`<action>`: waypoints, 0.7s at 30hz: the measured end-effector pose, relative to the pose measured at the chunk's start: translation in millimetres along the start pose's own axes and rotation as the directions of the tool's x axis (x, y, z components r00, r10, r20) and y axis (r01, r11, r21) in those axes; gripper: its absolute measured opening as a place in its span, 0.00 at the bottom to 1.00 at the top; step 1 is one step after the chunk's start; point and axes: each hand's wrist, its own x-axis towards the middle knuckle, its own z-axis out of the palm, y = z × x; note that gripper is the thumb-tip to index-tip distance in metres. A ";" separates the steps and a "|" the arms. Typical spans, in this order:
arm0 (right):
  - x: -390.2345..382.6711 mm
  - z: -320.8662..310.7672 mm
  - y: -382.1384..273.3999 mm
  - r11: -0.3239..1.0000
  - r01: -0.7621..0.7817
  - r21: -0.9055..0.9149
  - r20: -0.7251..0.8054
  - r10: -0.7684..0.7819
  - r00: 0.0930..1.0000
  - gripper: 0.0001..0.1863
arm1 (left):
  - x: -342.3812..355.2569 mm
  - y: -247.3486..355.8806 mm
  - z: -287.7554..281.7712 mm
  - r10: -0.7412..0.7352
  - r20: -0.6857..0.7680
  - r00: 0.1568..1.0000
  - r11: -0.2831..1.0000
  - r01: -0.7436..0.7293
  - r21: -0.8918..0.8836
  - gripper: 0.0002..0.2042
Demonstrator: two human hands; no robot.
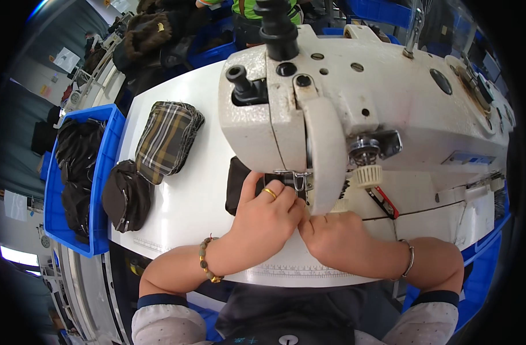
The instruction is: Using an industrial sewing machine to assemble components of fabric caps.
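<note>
A white sewing machine (332,69) stands over the work, its metal presser foot (299,181) just beyond my hands. Under it lies a dark fabric piece (235,187), black outside, with a faintly checked part by the foot. My left hand (263,218), with a gold ring, is closed on this fabric, fingers curled and the index finger reaching along it. Close against it on the right, my right hand (338,236) is closed in a pinch at the fabric's near edge. Its fingertips are partly hidden, so what they grip does not show.
On the white table (188,224) to the left lie a brown plaid cloth piece (168,138) and a black cap-like piece (127,195). A blue bin (114,129) of black pieces stands beyond them. Red-handled snips (384,202) lie right of the foot. Behind the machine is another person (248,14).
</note>
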 end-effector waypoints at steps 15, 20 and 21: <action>4.7 14.7 12.5 0.996 -0.087 0.022 -0.045 0.088 0.995 0.26 | 5.7 -24.2 -24.6 -0.159 -0.106 0.982 0.979 0.143 -0.144 0.13; 4.8 15.9 14.0 0.998 -0.061 0.006 -0.040 0.062 0.997 0.26 | -6.2 -37.5 -26.5 -0.210 -0.264 0.941 0.951 0.134 -0.280 0.17; 5.2 16.2 14.3 0.998 -0.057 0.006 -0.038 0.057 0.998 0.26 | -5.4 -37.4 -27.1 -0.215 -0.265 0.940 0.950 0.138 -0.281 0.17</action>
